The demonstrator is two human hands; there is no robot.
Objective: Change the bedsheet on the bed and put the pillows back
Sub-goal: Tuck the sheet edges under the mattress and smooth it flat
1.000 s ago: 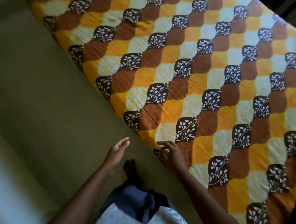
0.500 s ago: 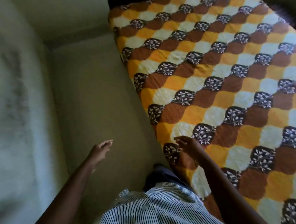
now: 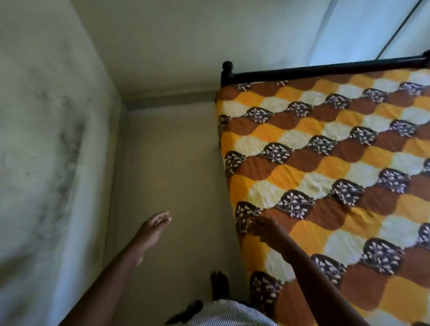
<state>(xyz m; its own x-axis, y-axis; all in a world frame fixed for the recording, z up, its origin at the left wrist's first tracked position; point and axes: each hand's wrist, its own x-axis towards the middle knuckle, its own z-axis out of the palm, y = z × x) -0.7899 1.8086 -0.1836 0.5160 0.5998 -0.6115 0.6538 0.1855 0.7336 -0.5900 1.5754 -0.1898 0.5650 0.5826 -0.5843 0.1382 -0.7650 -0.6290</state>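
The orange, brown and cream scallop-patterned bedsheet (image 3: 338,166) lies spread flat over the bed, reaching the black wooden bed rail (image 3: 313,70). The right hand (image 3: 265,229) rests its bent fingers on the sheet at the bed's near side edge; whether they pinch the cloth cannot be told. The left hand (image 3: 154,225) hangs over the floor, fingers relaxed and holding nothing.

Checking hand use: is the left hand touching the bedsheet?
No, the left hand hangs over the floor, apart from the bedsheet.
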